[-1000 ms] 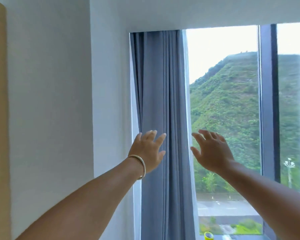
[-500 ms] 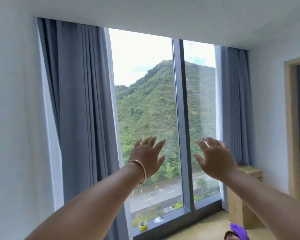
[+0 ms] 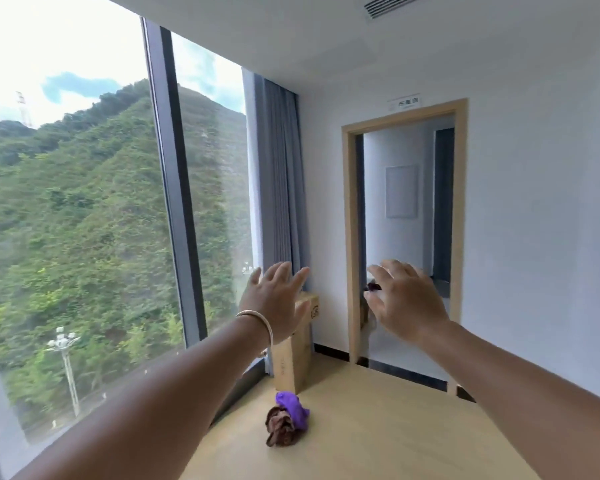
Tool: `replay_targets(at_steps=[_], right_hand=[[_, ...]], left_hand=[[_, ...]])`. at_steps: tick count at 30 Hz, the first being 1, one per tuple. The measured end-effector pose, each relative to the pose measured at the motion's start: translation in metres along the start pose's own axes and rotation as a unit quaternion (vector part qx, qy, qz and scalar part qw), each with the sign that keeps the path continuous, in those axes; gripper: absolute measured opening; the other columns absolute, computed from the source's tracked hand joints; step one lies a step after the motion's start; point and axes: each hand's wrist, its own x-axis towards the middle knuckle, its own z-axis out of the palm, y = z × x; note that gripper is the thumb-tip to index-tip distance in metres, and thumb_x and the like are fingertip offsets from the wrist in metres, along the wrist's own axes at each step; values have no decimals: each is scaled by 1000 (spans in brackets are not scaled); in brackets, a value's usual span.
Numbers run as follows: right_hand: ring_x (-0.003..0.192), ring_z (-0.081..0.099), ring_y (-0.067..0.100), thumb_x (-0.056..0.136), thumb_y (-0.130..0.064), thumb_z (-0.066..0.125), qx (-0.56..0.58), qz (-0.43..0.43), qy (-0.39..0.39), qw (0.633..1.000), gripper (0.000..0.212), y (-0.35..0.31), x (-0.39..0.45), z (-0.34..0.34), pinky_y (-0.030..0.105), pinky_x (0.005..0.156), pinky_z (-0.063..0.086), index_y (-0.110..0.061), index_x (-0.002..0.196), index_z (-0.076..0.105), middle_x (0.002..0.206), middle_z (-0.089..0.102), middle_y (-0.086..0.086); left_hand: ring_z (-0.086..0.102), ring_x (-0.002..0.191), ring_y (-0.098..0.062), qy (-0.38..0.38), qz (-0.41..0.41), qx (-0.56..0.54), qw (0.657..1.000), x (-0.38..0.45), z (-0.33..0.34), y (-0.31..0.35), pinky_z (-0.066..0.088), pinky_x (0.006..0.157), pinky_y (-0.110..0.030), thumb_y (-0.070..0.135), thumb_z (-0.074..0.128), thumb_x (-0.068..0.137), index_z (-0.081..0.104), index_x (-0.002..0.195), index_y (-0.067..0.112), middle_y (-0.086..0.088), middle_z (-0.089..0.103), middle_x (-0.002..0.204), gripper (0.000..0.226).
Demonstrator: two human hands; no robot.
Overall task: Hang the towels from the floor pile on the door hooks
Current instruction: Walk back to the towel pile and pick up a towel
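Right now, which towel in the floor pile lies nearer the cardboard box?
The purple towel; it lies on the box side of the pile, while the brown towel lies nearer the camera.

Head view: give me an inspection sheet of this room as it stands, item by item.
Surface: light wooden floor, seen from above.
Job's things: small towel pile on the floor near the window, a purple towel on top of a brown towel. Something dark purple shows at the doorway edge beside the right hand; cannot tell what. No door hooks made out.
Clutter: tall cardboard box upright in the corner behind the pile.
Grips: left hand and right hand raised, fingers spread, holding nothing; bracelet on the left wrist.
Cables: nothing seen.
Surroundings: full-height window, grey curtain, ceiling vent, white wall.
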Motion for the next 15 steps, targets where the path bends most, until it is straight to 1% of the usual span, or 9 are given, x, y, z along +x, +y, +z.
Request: replay_targets(at_steps=[2,6,10,15], right_hand=[[129,43,22,94,-42,47,-19,25,-14,999,48,24,-9,3,43,110,30,-21,138,47,140,48,2],[126,45,23,95,-44,44,-55,64,-39,996,48,66,-20,14,40,108,32,-23,138,45,137,49,2],[132,39,22,95,-45,43,-85,104,-61,989,49,106,-24,27,40,111,27,-23,139,44,144,44,1],[138,29,19,96,-47,38,-132,144,-85,977,51,154,-9,46,40,115,20,-25,142,38,149,37,0]], left_hand=[[20,145,-24,-4,20,-17,1000,16,15,23,16,118,-48,53,33,96,13,151,30,-5,25,155,62],[18,146,-24,-17,57,-48,997,44,49,63,15,119,-49,53,33,97,12,150,31,-4,21,158,61],[18,145,-23,-14,95,-74,993,81,81,94,14,117,-49,53,33,97,13,150,31,-4,23,156,61],[19,145,-24,-1,127,-99,987,140,119,120,16,116,-49,55,32,97,15,149,30,-5,24,156,60]])
